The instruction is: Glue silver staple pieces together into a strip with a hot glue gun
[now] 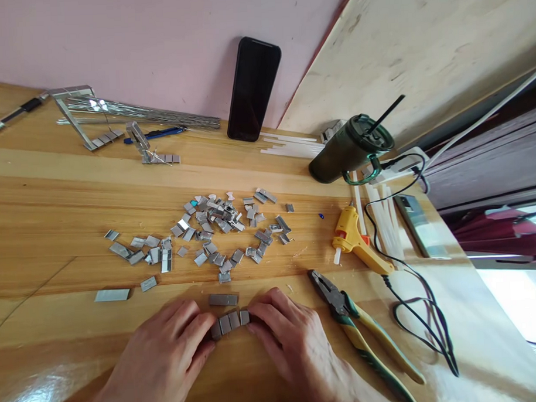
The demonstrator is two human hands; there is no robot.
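Observation:
Between my two hands, near the front of the wooden table, lies a short row of small grey metal pieces (pixel 230 323). My left hand (pixel 168 351) pinches the row's left end between thumb and fingers. At the other end, the fingertips of my right hand (pixel 294 335) close on the last small metal piece (pixel 244 317), which sits slightly apart from the row by a thin gap. Just beyond the row rests a separate grey metal strip (pixel 223 299), touched by neither hand. Farther off is a loose pile of similar metal pieces (pixel 220 214).
Right of my hands are pliers (pixel 342 307) and a yellow glue gun (pixel 355 239) with its cable. Behind stand a dark tumbler (pixel 348 151) and a phone (pixel 254 90) leaning on the wall. Thin metal rods (pixel 150 113) and a bent metal assembly (pixel 145 146) lie at back left.

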